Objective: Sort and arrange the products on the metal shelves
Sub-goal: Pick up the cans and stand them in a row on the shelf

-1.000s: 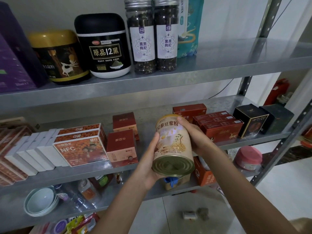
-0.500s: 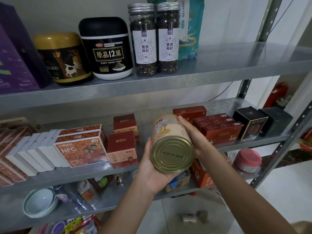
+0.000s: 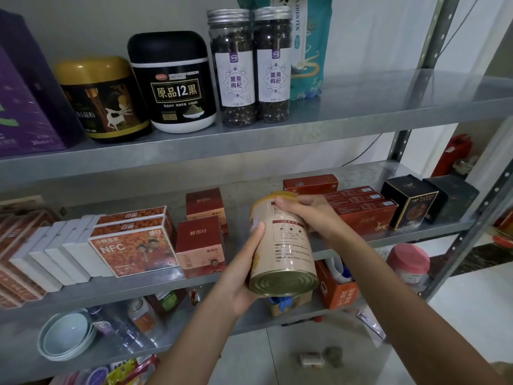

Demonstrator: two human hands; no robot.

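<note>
A beige tin can (image 3: 286, 245) with a yellow lid and a bare metal bottom is held in front of the middle shelf (image 3: 388, 237), its bottom tilted toward me and its text panel facing up. My left hand (image 3: 244, 270) grips its lower left side from below. My right hand (image 3: 308, 215) grips its upper end near the lid. Behind the can on the middle shelf lies a gap between the red cube boxes (image 3: 198, 245) and the flat red boxes (image 3: 363, 215).
The top shelf (image 3: 388, 107) carries a purple box (image 3: 25, 107), a gold-lidded jar (image 3: 105, 101), a black jar (image 3: 173, 84), two tall glass jars (image 3: 254, 68) and a teal bag (image 3: 311, 51). NFC boxes (image 3: 133, 245) and black boxes (image 3: 410, 201) sit on the middle shelf. Bowls (image 3: 66, 334) lie below.
The can has been turned in my hands: the picture side faced me, then the bottom, and now the text panel faces up. The view has dropped slightly.
</note>
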